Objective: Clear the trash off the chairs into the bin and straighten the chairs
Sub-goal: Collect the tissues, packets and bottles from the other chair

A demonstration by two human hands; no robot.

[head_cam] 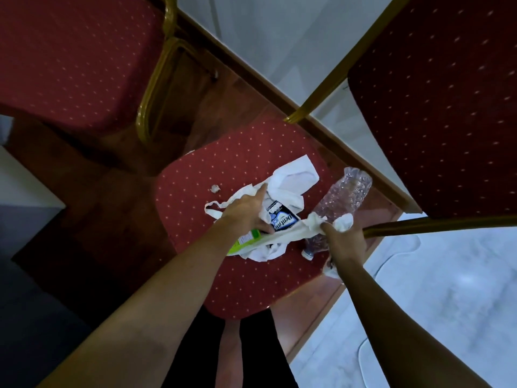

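A dark blue-and-white packet [281, 218] lying among crumpled white paper on a red chair seat [195, 177] carries partly legible white lettering reading roughly "Dentyne"; print on a green-and-white carton [246, 238] beside it is too blurred to read.

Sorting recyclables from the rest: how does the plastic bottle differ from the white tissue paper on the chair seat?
The plastic bottle is clear and holds a ribbed shape; the white tissue paper is opaque, torn and crumpled. The bottle lies as one piece near the seat's right edge; the tissue is spread in several strips mid-seat. Both rest on the red chair seat.
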